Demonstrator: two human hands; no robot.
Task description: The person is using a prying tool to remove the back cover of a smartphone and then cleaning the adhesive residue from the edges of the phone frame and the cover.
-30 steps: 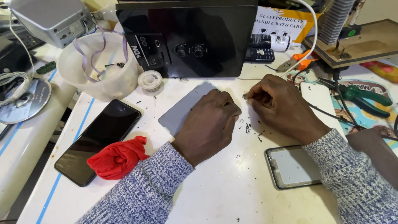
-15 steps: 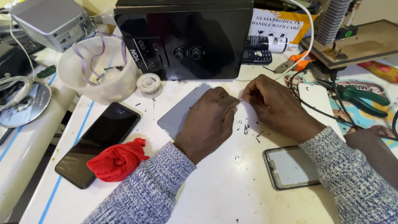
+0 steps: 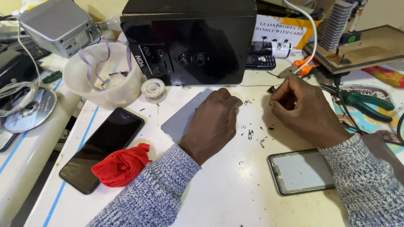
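So the two hands had pulled apart since a second earlier, when they were bunched together over the same spot. The left hand (image 3: pixel 214 122) now lay knuckles-up, fingers curled, pressing on a flat grey panel (image 3: pixel 183 120) that looked like a phone back cover, near the middle of the white table (image 3: pixel 219 197). The right hand (image 3: pixel 305 109) had slid off toward 3 o'clock, closed into a loose fist; whether it pinched something tiny couldn't be told from this angle. Black crumbs (image 3: pixel 252 134) sat scattered on the table between the hands, so my guess was some scraping or peeling had been going on and the right hand had just lifted away from the panel.

Around it: a big black speaker box (image 3: pixel 189 40) right at 12 o'clock, touching distance from the knuckles and crowding the space. At 10 o'clock stood a translucent tub (image 3: pixel 103 80) with ribbon strips, and a small tape roll (image 3: pixel 153 89) beside it. A dark smartphone (image 3: pixel 103 149) and a red cloth (image 3: pixel 122 164) lay at 8 o'clock. A phone frame (image 3: pixel 301 171) sat at 4 o'clock under the right wrist, and green-handled pliers (image 3: pixel 366 103) at 3 o'clock.
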